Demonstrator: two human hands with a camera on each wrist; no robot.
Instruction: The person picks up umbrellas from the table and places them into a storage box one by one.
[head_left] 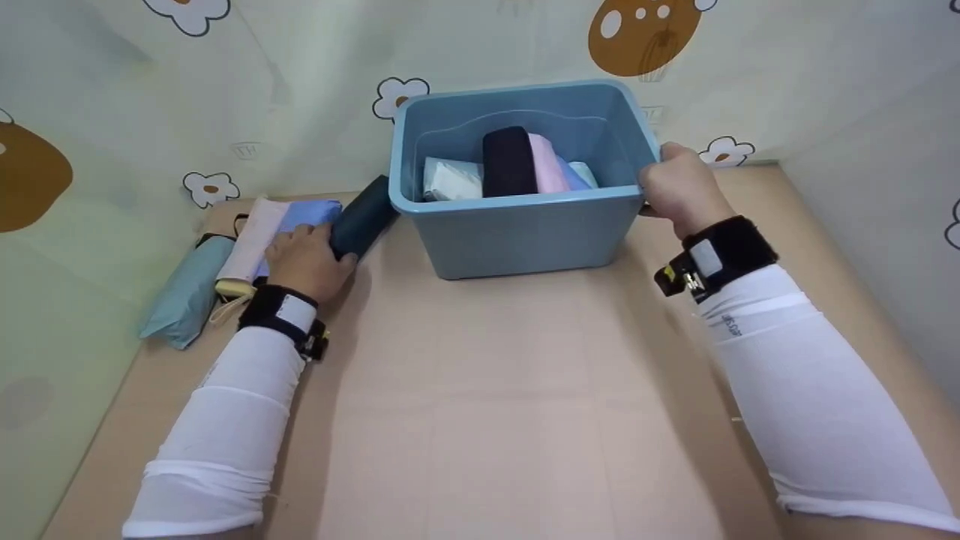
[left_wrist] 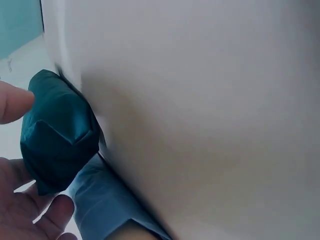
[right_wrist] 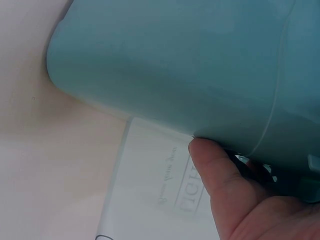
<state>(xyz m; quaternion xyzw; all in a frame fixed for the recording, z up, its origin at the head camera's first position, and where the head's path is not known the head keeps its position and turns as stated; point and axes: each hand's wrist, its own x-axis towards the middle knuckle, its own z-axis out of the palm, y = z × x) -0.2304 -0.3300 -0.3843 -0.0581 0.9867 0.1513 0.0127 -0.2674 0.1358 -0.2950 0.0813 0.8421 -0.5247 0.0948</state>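
My right hand (head_left: 684,184) grips the blue bin (head_left: 529,238) at its right end, near the back edge of the desk (head_left: 495,390). My left hand (head_left: 307,261) is spread, thumb apart from fingers, at the dark teal roll (head_left: 365,217) beside the bin. Ahead of the bin, the desk stretches wide toward me.

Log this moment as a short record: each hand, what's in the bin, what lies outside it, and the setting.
Left hand: at the dark teal bundle, thumb and fingers either side; grip unclear
Right hand: grips the blue bin by its right end
Bin contents: black bundle, pink bundle, white bundle, others partly hidden
Outside, far left: light teal bundle, pale pink bundle, periwinkle bundle
Setting: beige tabletop, flower-print backdrop
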